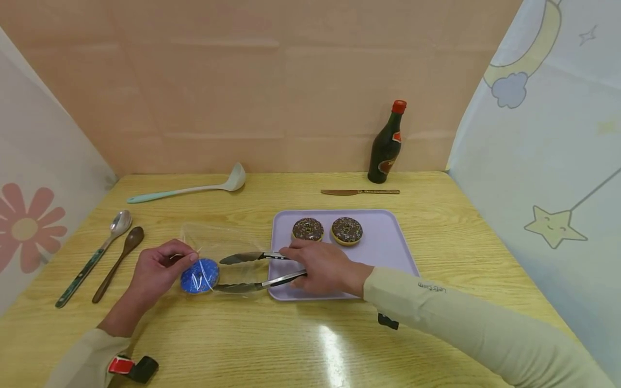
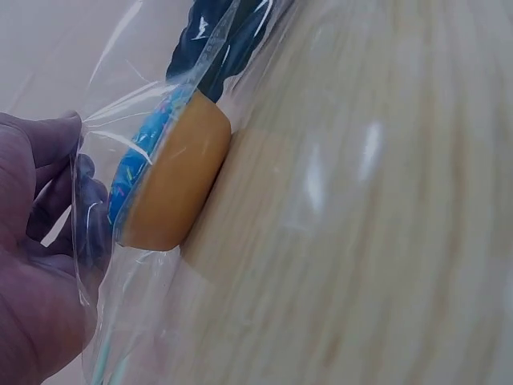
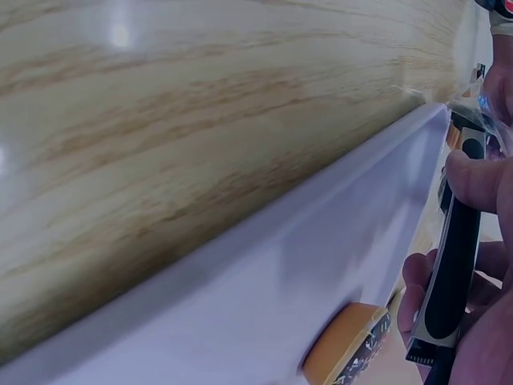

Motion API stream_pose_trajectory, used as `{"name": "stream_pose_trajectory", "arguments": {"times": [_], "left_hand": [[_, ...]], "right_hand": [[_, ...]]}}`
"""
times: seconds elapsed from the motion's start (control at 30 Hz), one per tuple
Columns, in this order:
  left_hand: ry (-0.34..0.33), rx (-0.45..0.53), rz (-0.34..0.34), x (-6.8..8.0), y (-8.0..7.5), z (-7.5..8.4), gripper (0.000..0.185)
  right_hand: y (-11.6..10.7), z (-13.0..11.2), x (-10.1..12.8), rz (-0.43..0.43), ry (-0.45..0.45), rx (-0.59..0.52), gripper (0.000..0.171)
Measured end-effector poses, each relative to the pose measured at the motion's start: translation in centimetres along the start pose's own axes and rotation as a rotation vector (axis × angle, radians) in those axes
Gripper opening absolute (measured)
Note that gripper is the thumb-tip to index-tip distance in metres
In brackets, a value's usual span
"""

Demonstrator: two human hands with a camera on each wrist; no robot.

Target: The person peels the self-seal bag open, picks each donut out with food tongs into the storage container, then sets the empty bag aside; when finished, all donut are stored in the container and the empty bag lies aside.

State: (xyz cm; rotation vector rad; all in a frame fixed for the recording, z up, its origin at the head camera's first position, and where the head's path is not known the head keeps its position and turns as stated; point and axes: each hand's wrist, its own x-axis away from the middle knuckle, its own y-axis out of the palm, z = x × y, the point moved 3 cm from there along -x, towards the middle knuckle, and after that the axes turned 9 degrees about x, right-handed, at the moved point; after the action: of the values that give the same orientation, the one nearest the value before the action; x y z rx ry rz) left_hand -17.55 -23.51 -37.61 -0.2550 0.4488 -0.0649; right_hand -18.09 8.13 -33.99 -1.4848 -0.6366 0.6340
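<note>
A blue-iced doughnut lies inside a clear plastic bag on the wooden table. My left hand pinches the bag's edge beside it; in the left wrist view the doughnut shows its tan side behind the film. My right hand grips metal tongs, whose open tips reach into the bag next to the blue doughnut. Two chocolate doughnuts sit on a lilac tray. The right wrist view shows the tray's edge, a chocolate doughnut and the tongs' handle.
A dark bottle with a red cap stands at the back. A knife lies behind the tray. A ladle, a metal spoon and a wooden spoon lie at the left.
</note>
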Motion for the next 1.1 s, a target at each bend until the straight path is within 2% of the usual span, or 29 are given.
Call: {"name": "stream_pose_trajectory", "arguments": {"times": [0.23, 0.7, 1.1], "left_hand": [[-0.011, 0.029, -0.008, 0.1, 0.0, -0.1, 0.005], [-0.007, -0.001, 0.002, 0.1, -0.1, 0.0, 0.005], [0.0, 0.026, -0.008, 0.2, 0.0, 0.0, 0.004]], "right_hand": [[0.5, -0.5, -0.6, 0.002, -0.02, -0.024, 0.064], [0.8, -0.7, -0.9, 0.003, -0.038, -0.022, 0.064], [1.1, -0.9, -0.9, 0.024, -0.04, 0.013, 0.062]]}}
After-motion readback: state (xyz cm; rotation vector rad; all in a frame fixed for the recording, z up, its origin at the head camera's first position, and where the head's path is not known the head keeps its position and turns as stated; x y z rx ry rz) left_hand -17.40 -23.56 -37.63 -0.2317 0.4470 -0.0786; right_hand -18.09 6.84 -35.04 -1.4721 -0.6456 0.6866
